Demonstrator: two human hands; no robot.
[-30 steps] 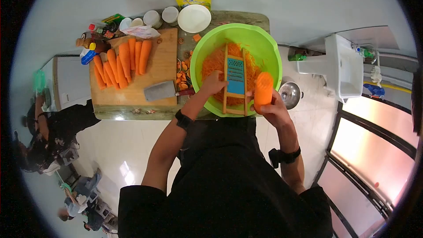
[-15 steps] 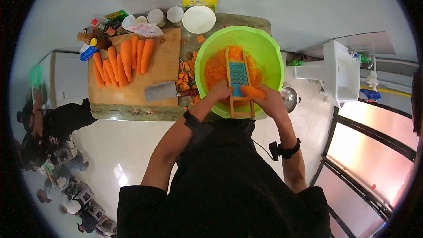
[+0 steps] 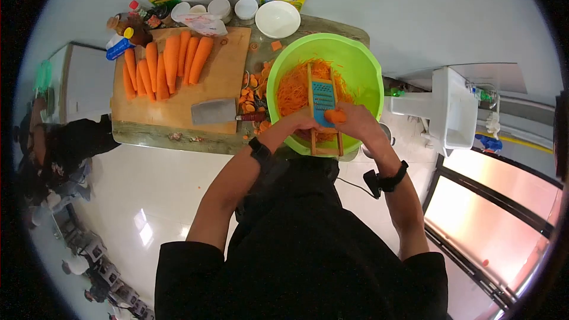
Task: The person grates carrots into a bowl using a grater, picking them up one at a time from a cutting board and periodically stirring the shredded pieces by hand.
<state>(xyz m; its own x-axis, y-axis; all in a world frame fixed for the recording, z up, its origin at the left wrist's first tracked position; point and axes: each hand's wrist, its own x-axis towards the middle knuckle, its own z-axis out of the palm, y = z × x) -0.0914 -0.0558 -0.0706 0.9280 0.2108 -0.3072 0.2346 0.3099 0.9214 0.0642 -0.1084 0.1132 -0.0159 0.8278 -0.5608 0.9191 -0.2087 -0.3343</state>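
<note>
A wooden-framed grater (image 3: pixel 323 96) with a blue plate leans inside a large lime-green basin (image 3: pixel 370 71). Shredded carrot (image 3: pixel 291 92) is heaped in the basin, beneath and beside the grater. My left hand (image 3: pixel 304 120) is closed around the left rail of the grater's frame. In my right hand (image 3: pixel 359 123) is a carrot (image 3: pixel 335 116), its end at the lower part of the blue plate; my fingers wrap around the rest of it and hide part.
Several whole carrots (image 3: pixel 172 62) lie on the wooden cutting board (image 3: pixel 222 77), with a cleaver (image 3: pixel 214 111) near its front edge. Carrot scraps (image 3: pixel 253 90) lie between board and basin. Behind stand a white bowl (image 3: pixel 277 19), jars and bottles. A sink (image 3: pixel 459 109) is at right.
My right hand has turned and shifted slightly up and left with the carrot, which now shows end-on. My left hand stays on the grater. The whole view has tilted a little.
</note>
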